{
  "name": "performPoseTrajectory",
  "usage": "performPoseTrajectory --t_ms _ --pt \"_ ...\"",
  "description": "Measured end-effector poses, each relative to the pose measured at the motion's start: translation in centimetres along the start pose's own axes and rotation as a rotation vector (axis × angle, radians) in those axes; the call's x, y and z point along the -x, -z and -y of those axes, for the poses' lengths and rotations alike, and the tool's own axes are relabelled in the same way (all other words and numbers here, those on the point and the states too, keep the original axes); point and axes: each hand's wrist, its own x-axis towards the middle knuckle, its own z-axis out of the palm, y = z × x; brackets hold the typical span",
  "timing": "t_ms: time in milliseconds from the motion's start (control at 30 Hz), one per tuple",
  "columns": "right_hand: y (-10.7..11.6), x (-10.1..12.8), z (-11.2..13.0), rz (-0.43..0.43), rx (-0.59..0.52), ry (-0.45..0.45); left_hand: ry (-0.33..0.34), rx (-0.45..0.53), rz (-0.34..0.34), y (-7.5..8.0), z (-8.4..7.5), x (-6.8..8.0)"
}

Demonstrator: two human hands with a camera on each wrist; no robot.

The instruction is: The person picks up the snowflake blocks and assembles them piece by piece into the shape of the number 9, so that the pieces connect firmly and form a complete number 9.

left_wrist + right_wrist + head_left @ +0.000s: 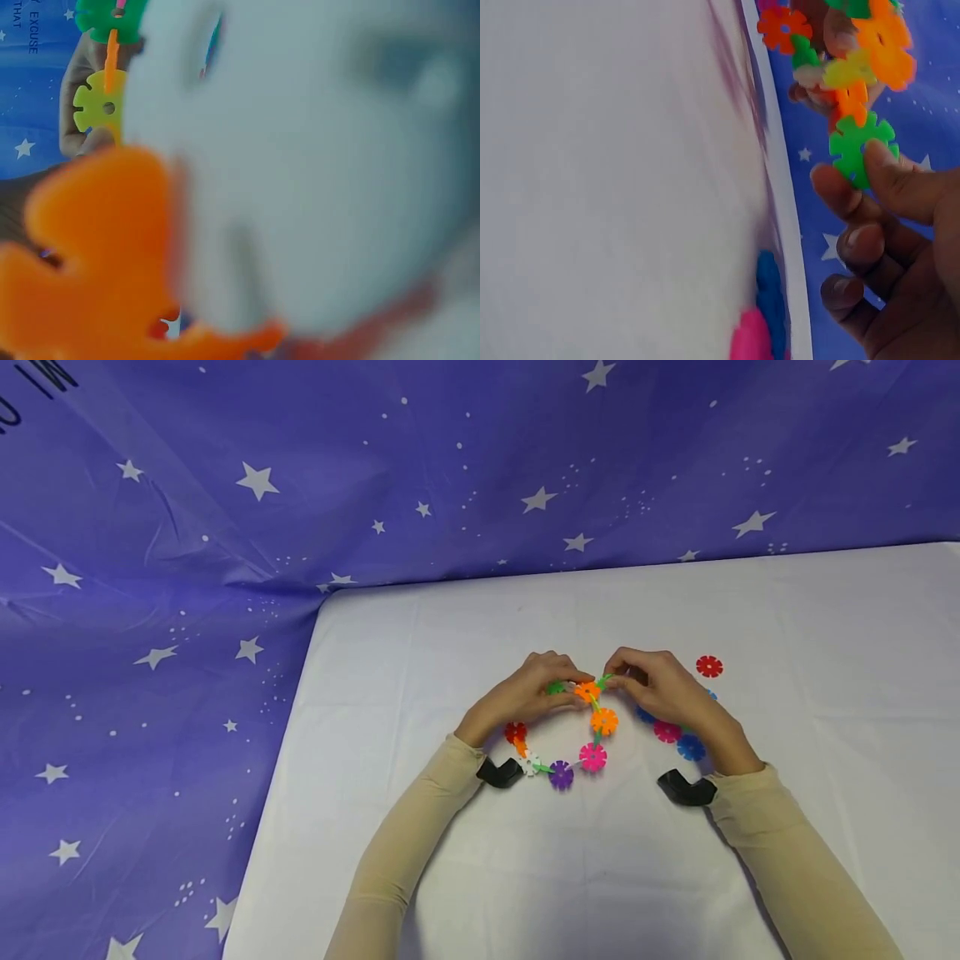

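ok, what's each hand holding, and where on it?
Both grip the snowflake-disc chain at its top: right hand pinches the end green disc; left hand holds the neighbouring discs.

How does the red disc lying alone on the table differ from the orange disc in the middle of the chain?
The red disc lies loose and flat on the white table, touching nothing; the orange disc is slotted into a chain of discs. Red sits beyond the right hand; orange lies between both hands. Both are notched, flower-shaped plastic discs.

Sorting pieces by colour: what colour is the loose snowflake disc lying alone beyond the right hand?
Red, clearest in the head view.
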Motion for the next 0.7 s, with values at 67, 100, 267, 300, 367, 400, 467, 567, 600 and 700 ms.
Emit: performPoseTrajectory --t_ms 67,100,267,300,367,400,467,567,600,700 --pt "-0.1 0.0 0.0 -0.008 -0.012 -0.008 -0.001 0.005 -0.006 0.0 0.0 0.0" --pt "-0.2 0.0 0.1 -0.017 -0.015 -0.005 -0.003 0.006 -0.01 0.0 0.0 0.0" --pt "-0.5 -0.1 0.3 -0.067 -0.015 0.05 -0.022 0.014 -0.026 -0.2 0.0 -0.1" --pt "-0.5 -0.1 0.3 -0.076 -0.012 0.061 -0.027 0.013 -0.029 -0.2 0.0 -0.1" --pt "-0.6 -0.1 0.4 -0.088 -0.004 0.073 -0.037 0.008 -0.038 -0.2 -0.1 -0.2" --pt "-0.6 -0.1 0.5 -0.089 0.0 0.069 -0.039 0.006 -0.046 -0.3 -0.1 -0.2" --pt "-0.4 -0.2 0.5 -0.059 0.009 0.042 -0.035 -0.002 -0.059 -0.3 -0.1 -0.2" --pt "0.5 -0.1 0.4 0.038 0.009 -0.017 -0.021 -0.014 -0.059 -0.3 0.0 -0.2" --pt "1.0 0.0 0.3 0.062 0.014 -0.045 -0.015 -0.014 -0.054 -0.3 0.0 -0.2" --pt "3.5 0.9 -0.8 0.056 0.064 -0.13 0.002 -0.02 -0.028 -0.2 0.0 -0.2"
